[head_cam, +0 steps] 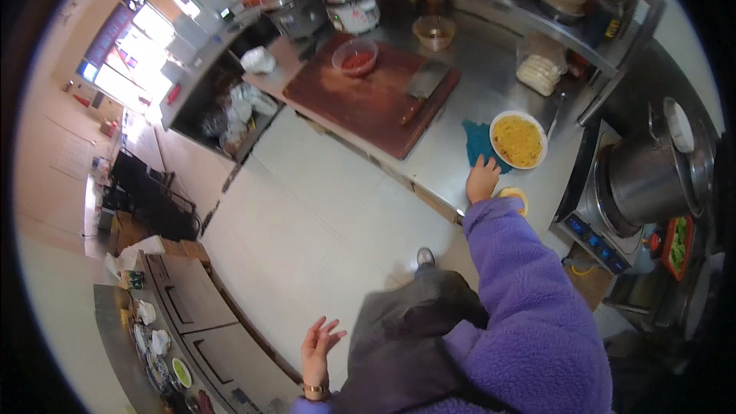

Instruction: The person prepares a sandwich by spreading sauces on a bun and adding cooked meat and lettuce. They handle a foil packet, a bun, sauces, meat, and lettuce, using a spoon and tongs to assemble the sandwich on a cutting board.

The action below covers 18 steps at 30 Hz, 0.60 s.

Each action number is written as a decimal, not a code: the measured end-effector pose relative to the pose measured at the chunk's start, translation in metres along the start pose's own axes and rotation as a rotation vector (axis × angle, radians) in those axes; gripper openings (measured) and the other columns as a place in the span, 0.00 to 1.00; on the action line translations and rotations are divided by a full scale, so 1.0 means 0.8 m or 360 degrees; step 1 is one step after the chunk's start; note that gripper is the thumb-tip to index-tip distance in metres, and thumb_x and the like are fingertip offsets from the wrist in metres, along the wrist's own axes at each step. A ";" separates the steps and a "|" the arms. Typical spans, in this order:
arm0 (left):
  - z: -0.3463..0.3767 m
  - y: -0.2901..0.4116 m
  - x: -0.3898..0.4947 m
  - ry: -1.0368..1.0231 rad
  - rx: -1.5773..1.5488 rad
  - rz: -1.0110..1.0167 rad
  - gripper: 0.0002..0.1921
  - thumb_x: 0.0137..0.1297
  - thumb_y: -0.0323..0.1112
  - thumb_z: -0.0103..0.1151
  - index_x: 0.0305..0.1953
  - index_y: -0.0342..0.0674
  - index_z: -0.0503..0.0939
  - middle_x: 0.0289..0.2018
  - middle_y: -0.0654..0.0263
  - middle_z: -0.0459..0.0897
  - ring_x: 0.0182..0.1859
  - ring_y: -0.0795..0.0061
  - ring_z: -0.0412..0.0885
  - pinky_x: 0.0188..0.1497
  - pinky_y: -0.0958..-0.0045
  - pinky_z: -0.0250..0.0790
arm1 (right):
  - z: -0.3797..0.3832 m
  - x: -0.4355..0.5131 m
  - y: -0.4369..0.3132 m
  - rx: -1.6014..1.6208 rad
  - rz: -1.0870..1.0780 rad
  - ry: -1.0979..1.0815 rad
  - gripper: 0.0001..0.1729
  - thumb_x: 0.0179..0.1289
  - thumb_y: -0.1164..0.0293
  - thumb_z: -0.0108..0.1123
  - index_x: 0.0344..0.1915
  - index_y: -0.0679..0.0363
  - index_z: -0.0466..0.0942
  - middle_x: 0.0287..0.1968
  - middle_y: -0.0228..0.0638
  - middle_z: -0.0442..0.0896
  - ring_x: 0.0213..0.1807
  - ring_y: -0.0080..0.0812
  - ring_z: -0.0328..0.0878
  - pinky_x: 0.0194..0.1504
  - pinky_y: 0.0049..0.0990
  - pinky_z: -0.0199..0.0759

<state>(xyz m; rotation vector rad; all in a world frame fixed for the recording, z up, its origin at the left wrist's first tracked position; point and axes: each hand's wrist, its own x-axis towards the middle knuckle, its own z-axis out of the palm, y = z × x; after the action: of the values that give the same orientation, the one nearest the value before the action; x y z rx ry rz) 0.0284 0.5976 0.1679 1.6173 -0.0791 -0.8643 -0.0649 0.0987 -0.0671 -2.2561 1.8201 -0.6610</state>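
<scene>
My right hand (484,179) lies on a teal cloth (478,141) on the steel counter, its fingers touching the cloth; whether they grip it I cannot tell. Right beside the cloth stands a white bowl (518,140) full of yellow food that looks like noodles or shredded egg. Partly hidden behind my purple sleeve is a small round yellowish item (513,192). A long-handled metal utensil (556,115) rests by the bowl's far side. My left hand (319,348), with a watch at the wrist, hangs in the air over the floor, holding nothing, fingers apart.
A brown cutting board (362,98) holds a cleaver (424,81) and a plastic bowl of red food (356,59). To the right, a large steel pot (650,184) sits on an electric cooker (595,241). Bagged white buns or bread (539,75) lie below a steel shelf (517,3).
</scene>
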 end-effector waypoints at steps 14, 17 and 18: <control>0.077 0.138 0.288 -0.0766 0.0273 -0.0313 0.17 0.74 0.33 0.44 0.59 0.32 0.69 0.54 0.54 0.78 0.52 0.66 0.79 0.59 0.68 0.68 | -0.005 -0.044 -0.127 0.0882 0.0045 -0.0505 0.19 0.57 0.66 0.64 0.49 0.57 0.79 0.51 0.49 0.76 0.53 0.51 0.71 0.54 0.44 0.65; 0.062 0.151 0.330 -0.0862 0.0359 -0.0369 0.17 0.74 0.32 0.43 0.59 0.31 0.69 0.53 0.54 0.78 0.52 0.66 0.79 0.59 0.68 0.68 | 0.003 -0.060 -0.162 0.0303 -0.0354 -0.0312 0.30 0.57 0.62 0.65 0.60 0.56 0.72 0.65 0.50 0.64 0.65 0.54 0.59 0.64 0.46 0.55; 0.055 0.154 0.343 -0.0880 0.0390 -0.0372 0.17 0.74 0.32 0.43 0.59 0.31 0.69 0.53 0.54 0.78 0.52 0.66 0.79 0.59 0.68 0.68 | 0.012 -0.062 -0.173 0.0204 -0.0316 -0.0301 0.35 0.56 0.61 0.65 0.63 0.56 0.68 0.68 0.50 0.59 0.69 0.56 0.53 0.66 0.48 0.50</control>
<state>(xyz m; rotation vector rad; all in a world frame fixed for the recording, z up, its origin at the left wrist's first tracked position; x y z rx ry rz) 0.2508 0.3915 0.1443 1.5873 -0.4025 -1.5161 0.0536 0.1783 -0.0319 -2.3431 1.4405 -0.5549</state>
